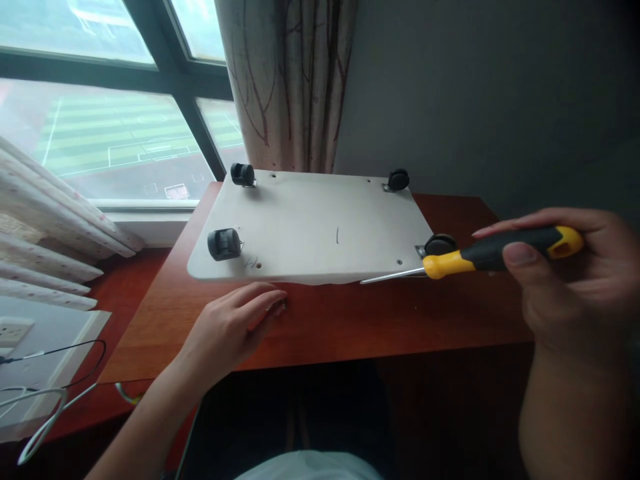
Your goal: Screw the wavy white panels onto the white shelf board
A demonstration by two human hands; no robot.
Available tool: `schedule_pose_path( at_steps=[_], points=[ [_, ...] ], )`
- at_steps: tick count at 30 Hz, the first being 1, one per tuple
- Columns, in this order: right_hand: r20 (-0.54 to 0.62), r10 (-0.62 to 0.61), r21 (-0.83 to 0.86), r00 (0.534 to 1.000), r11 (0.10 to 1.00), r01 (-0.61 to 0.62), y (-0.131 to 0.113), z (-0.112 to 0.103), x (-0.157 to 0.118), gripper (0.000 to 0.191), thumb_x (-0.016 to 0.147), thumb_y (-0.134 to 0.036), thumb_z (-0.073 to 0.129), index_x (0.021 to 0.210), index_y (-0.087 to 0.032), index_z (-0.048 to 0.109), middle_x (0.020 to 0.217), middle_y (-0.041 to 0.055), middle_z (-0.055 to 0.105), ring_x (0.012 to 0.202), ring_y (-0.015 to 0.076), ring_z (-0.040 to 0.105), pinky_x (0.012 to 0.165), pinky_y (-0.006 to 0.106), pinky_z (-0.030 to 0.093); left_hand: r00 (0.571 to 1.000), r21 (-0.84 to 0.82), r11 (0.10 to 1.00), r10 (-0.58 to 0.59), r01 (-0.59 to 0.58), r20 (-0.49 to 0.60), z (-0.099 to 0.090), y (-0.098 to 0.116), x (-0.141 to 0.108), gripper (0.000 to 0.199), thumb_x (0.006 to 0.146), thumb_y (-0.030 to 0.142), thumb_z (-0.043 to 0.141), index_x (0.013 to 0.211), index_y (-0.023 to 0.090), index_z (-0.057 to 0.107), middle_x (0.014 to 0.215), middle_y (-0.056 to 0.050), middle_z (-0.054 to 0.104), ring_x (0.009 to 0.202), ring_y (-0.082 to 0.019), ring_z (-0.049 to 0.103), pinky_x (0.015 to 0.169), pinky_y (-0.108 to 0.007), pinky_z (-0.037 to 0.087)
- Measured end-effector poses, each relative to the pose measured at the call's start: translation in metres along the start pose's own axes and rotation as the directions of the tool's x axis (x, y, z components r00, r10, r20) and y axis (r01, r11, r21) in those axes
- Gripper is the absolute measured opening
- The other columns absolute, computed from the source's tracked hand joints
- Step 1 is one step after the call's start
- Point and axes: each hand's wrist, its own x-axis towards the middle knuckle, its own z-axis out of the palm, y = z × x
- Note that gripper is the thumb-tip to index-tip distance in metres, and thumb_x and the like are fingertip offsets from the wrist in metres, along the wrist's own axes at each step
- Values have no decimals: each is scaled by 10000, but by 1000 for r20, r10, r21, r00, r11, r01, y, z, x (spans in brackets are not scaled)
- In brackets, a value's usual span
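Note:
My right hand (pixel 565 267) is wrapped round the black and yellow handle of a screwdriver (pixel 493 255). The metal shaft points left, its tip by the front edge of a white board (pixel 300 220). Four black casters show on the board's upper face, among them a front-left caster (pixel 224 244) and a front-right caster (pixel 441 245), the latter partly behind the screwdriver. Just in front of the board, my left hand (pixel 235 317) is low over the table, fingers curled together. Small metallic bits show at its fingertips, too small to name.
The board lies on a reddish-brown wooden table (pixel 345 327). A window (pixel 115 133) and a patterned curtain (pixel 295 87) are behind it, with a dark wall on the right. White and black cables (pixel 55 420) hang at the lower left, below a wall socket (pixel 15 331).

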Motion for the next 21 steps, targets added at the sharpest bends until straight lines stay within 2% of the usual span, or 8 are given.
schedule_pose_path(
  at_steps=[4, 8, 14, 21],
  points=[
    [15, 132, 132, 991, 982, -132, 7, 4, -27, 224, 725, -274, 788, 925, -238, 694, 819, 45, 728, 741, 243, 695, 690, 399, 561, 980, 218, 967, -159, 131, 118, 11, -19, -26, 250, 983, 312, 487, 1119, 234, 682, 1085, -57, 696, 859, -199, 691, 676, -286, 509],
    [41, 274, 195, 961, 941, -277, 11, 6, -53, 217, 739, -295, 780, 925, -238, 685, 878, 49, 724, 787, 259, 700, 727, 429, 575, 953, 354, 919, -248, 175, 173, 26, -17, -33, 248, 987, 351, 475, 1057, 234, 681, 1083, -66, 682, 842, -225, 688, 622, -293, 477],
    [85, 417, 194, 905, 884, -425, 18, 9, -86, 223, 785, -347, 754, 966, -245, 675, 910, 56, 719, 847, 254, 704, 692, 375, 577, 930, 435, 871, -328, 230, 165, 40, -3, -28, 231, 997, 345, 454, 1025, 210, 640, 966, -66, 661, 814, -227, 679, 570, -291, 431],
    [106, 520, 205, 847, 822, -531, 23, 10, -112, 259, 804, -366, 748, 1004, -227, 658, 931, 65, 728, 875, 238, 703, 737, 355, 567, 915, 441, 864, -354, 241, 192, 42, 2, -25, 286, 1023, 338, 384, 1117, 222, 629, 971, -63, 654, 807, -214, 676, 525, -285, 389]
  ],
)
